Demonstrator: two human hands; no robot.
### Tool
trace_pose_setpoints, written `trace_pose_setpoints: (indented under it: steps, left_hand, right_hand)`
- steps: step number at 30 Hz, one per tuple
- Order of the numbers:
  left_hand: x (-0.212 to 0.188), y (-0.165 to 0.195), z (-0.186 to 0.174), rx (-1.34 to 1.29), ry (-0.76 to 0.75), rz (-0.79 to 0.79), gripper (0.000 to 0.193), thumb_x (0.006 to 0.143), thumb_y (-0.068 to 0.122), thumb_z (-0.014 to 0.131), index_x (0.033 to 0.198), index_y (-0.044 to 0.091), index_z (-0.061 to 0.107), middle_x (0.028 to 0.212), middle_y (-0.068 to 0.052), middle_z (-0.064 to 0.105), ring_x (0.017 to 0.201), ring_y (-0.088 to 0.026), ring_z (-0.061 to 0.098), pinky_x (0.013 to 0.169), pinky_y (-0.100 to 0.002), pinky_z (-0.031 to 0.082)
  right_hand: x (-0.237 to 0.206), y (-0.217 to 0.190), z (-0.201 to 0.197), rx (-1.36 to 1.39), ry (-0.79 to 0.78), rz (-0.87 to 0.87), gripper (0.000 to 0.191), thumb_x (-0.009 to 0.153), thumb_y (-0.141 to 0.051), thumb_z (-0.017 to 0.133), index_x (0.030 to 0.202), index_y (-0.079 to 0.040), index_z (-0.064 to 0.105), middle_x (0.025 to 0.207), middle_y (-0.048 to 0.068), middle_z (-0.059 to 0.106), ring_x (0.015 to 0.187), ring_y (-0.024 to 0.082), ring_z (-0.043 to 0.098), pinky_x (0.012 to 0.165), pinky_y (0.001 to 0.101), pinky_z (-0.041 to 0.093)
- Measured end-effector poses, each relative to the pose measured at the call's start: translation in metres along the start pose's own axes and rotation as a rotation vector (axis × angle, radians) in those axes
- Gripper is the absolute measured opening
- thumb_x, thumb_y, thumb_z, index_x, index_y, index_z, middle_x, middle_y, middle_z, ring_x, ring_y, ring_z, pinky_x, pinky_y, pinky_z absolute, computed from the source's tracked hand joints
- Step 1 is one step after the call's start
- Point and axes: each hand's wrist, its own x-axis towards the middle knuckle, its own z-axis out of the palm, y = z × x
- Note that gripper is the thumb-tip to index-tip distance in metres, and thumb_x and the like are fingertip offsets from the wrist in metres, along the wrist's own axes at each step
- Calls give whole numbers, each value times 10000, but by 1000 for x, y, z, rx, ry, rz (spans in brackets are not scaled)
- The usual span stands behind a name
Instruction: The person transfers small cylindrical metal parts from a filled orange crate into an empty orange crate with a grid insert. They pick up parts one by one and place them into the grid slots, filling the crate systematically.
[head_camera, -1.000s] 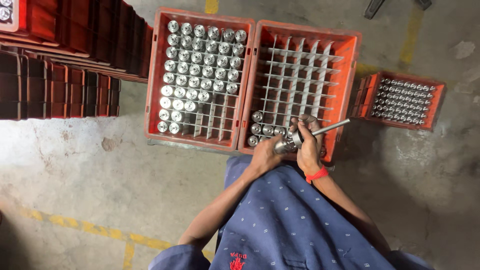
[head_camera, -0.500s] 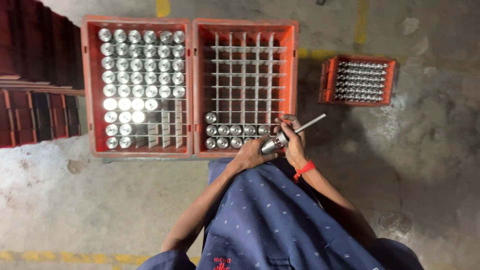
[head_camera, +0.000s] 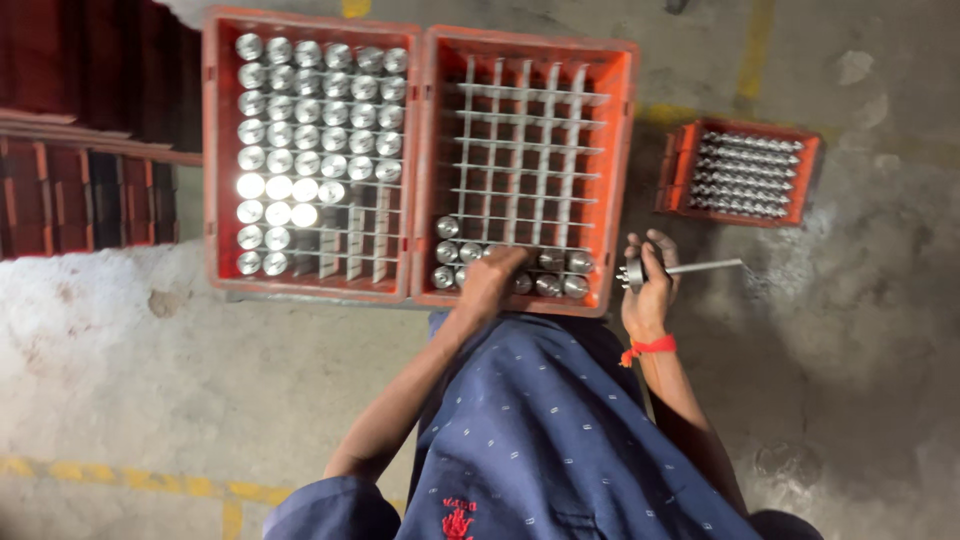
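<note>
Reaching to 12 o'clock, my left hand (head_camera: 492, 275) touches metal cylinders (head_camera: 560, 273) in the gridded orange crate (head_camera: 622, 180), grip hidden; my right hand (head_camera: 648, 285) clasps a metal rod tool (head_camera: 690, 269) at 1 o'clock.

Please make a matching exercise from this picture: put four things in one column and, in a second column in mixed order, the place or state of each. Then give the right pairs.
Things
1. left crate
2. middle crate
3. small crate
4. right hand

Places or states
A. holds a metal tool with a thin rod
B. stands apart on the floor, to the right, with metal parts in rows
C. mostly full of shiny metal cylinders
D. mostly empty grid, cylinders only in the near rows

Right pairs: 1-C, 2-D, 3-B, 4-A
</note>
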Motion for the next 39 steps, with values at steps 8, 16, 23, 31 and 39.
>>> trace_pose_setpoints:
  steps: [8,16,23,31,39]
  left_hand:
    - [-26,-99,-203,667,369,-443,584,725,115,747,1289,12,634,1338,-325,532,1254,-515,470,1073,-581,364]
    - [-13,-128,-255,613,304,-387,458,884,290,866,1203,19,681,1513,-254,423,1466,-434,360,1178,-564,344]
    - [-43,-89,-275,32,692,-49,443,815,279,893,1119,34,685,1286,-150,645,1313,-361,574,1158,-521,448]
    - [-31,-34,-121,-443,288,-638,316,763,163,806,1040,50,703,866,-81,716,774,-189,664,710,-358,545]
    - [-38,25,-54,-338,-194,-588,402,729,208,812,1086,38,734,899,-157,773,812,-237,756,769,-377,582]
  right_hand:
    - [-27,41,46,-21,-63,48,180,1029,6,580,1193,-45,636,1096,104,684,953,148,658,926,279,544]
    - [-57,92,108,-36,-175,104,160,1039,-16,583,1186,-40,640,1076,110,678,920,149,631,903,290,513]
    - [-89,89,121,-87,-144,213,176,1002,-25,592,1172,-56,630,1058,98,698,887,143,627,836,279,529]
    - [-87,79,168,-90,-280,197,159,1003,-29,589,1157,-47,623,1079,92,693,869,140,630,788,270,519]
    - [-85,47,165,-98,-369,202,143,1012,-59,584,1152,-45,604,1138,87,670,844,119,618,791,268,519]
